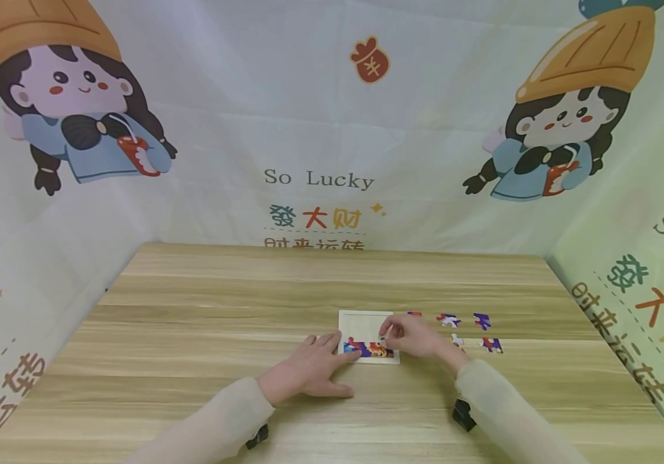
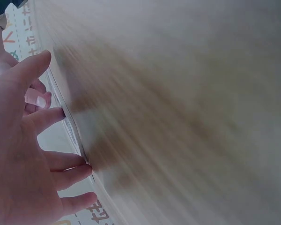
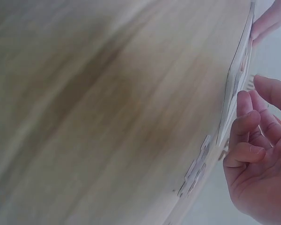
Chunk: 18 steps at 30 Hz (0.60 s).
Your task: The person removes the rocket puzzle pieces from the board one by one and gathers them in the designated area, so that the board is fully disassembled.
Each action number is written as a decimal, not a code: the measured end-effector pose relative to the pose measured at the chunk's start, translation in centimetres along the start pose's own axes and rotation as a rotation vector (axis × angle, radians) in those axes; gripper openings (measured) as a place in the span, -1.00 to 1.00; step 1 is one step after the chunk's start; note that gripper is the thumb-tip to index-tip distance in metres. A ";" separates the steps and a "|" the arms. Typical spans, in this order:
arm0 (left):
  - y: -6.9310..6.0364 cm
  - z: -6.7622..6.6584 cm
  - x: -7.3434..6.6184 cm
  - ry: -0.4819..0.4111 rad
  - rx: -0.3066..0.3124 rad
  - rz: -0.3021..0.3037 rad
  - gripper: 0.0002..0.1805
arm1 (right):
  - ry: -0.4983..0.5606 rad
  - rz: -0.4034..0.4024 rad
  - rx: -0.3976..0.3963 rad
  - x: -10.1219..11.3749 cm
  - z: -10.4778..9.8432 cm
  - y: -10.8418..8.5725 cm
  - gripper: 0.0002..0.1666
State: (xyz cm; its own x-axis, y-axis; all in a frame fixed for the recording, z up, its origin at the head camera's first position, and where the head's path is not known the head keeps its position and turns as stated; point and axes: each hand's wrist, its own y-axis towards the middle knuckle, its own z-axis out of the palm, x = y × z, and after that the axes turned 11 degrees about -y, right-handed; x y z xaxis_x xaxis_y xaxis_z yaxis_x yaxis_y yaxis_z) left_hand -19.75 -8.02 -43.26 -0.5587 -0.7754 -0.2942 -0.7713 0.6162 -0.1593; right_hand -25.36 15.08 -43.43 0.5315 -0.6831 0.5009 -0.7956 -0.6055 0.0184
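A white-rimmed puzzle tray (image 1: 369, 313) lies on the table, with joined colourful puzzle pieces (image 1: 372, 348) along its near side. My left hand (image 1: 314, 367) has its fingers spread, the fingertips against the tray's left edge and the thumb by the near edge. In the left wrist view, that hand (image 2: 23, 140) touches the tray rim with extended fingers. Over the tray's right part, my right hand (image 1: 416, 335) pinches a small puzzle piece (image 1: 382, 339), mostly hidden by the fingers. The right wrist view has the right hand (image 3: 262, 145) with curled fingers beside the tray (image 3: 229, 103).
Several loose puzzle pieces lie to the right of the tray, among them a red-and-purple piece (image 1: 491, 345), a purple one (image 1: 481, 320) and a white-and-purple one (image 1: 449, 319). The wooden table (image 1: 222, 290) meets a printed cloth backdrop (image 1: 320, 148) behind and at both sides.
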 end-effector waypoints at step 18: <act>0.0 0.1 -0.1 0.065 -0.077 0.084 -0.29 | -0.072 0.005 -0.004 0.5 0.7 1.0 -0.89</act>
State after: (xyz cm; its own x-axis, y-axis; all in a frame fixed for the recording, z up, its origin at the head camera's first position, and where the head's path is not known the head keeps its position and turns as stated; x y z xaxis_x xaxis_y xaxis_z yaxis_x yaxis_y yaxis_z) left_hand -19.66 -7.90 -43.31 -0.6392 -0.7302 -0.2414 -0.7405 0.6691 -0.0632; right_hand -25.65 13.87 -43.81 0.5472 -0.7135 0.4376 -0.7991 -0.6009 0.0196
